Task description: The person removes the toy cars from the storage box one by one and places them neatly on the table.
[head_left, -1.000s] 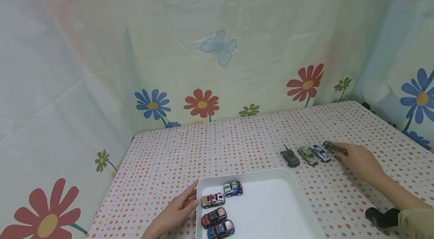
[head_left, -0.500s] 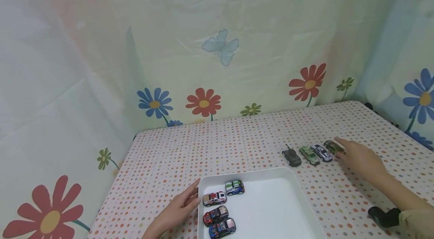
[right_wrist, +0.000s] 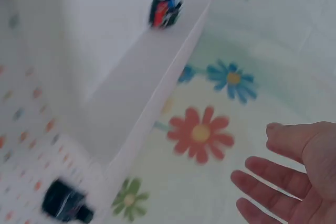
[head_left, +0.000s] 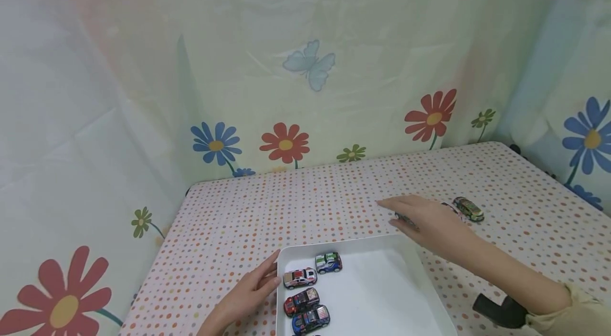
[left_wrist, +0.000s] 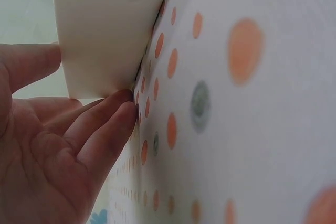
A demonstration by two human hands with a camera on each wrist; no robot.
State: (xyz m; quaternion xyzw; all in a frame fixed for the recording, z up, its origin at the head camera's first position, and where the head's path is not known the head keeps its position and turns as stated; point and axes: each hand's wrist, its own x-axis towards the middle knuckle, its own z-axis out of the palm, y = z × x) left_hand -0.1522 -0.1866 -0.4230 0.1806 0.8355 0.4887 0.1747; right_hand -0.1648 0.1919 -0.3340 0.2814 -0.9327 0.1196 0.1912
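My right hand [head_left: 436,224] reaches over the toy cars behind the tray, fingers extended, holding nothing. Under it a dark toy tank [right_wrist: 65,200] stands on the table; in the head view it is mostly hidden. A green toy car [head_left: 469,209] sits to the right of the hand, and a white one [head_left: 453,211] beside it is partly covered. My left hand [head_left: 245,293] rests against the left wall of the white tray [left_wrist: 105,35], with thumb and fairly straight fingers touching it. Inside the tray are a green-and-white car [head_left: 328,263], a white-and-red car [head_left: 299,278], a red-and-black car [head_left: 302,302] and a blue car [head_left: 311,319].
The dotted tablecloth [head_left: 267,209] covers the table, which meets a flower-printed curtain [head_left: 305,18] at the back and sides. A black camera mount [head_left: 501,310] sits at the right wrist. The tray's right half [head_left: 386,293] shows bare white bottom.
My right hand has left the rightmost green car and moved left over the toy tank, covering the light-green car and part of the white one. The left hand stays at the tray wall.
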